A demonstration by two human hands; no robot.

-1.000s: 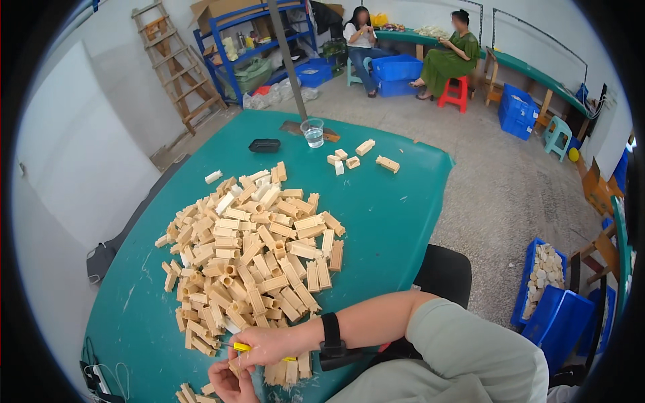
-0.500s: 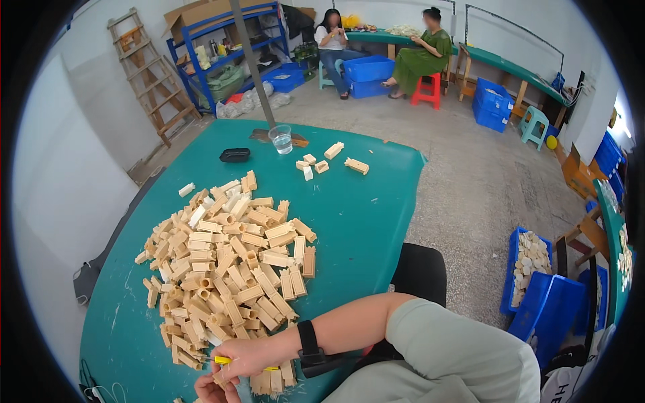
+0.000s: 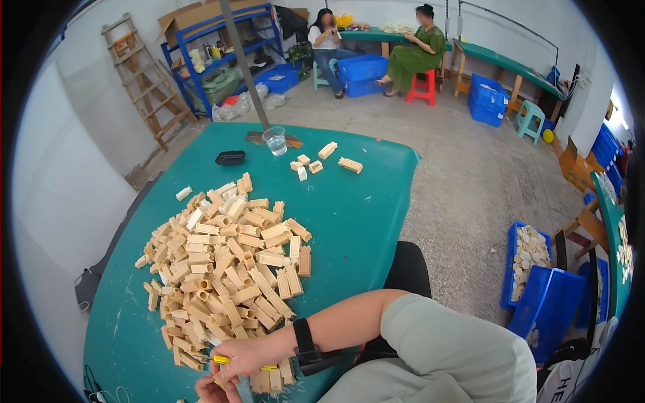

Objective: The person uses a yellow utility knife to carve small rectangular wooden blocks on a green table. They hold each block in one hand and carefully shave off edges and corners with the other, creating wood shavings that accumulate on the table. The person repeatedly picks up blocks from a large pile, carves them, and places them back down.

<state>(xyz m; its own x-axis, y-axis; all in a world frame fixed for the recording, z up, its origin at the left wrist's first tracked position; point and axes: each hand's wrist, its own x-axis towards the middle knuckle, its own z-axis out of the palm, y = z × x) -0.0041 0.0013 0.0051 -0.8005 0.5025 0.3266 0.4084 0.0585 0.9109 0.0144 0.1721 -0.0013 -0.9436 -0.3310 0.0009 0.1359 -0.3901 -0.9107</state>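
My right hand [image 3: 243, 356] is closed around a slim yellow-handled tool [image 3: 222, 360]. A thin tip sticks out to the left, too small to tell its kind. Just below it, at the lower edge, my left hand [image 3: 216, 391] pinches a small beige block [image 3: 218, 380], mostly hidden by the fingers. Both hands are close together at the near end of a large pile of beige rectangular hollow blocks [image 3: 232, 269] with notched ends. Some blocks lie under and beside my right wrist, which wears a black strap.
The pile lies on a green-topped table [image 3: 356, 215]. Farther back are a clear cup [image 3: 275, 142] of liquid, a black case [image 3: 230, 158], a pole [image 3: 243, 67] and several loose blocks. Blue bins [image 3: 547, 305] stand on the floor at right. Two people sit at a far bench.
The view has shifted slightly, so the table and room sit a little farther left. My hands keep nearly the same pose, with the tool and block still held.
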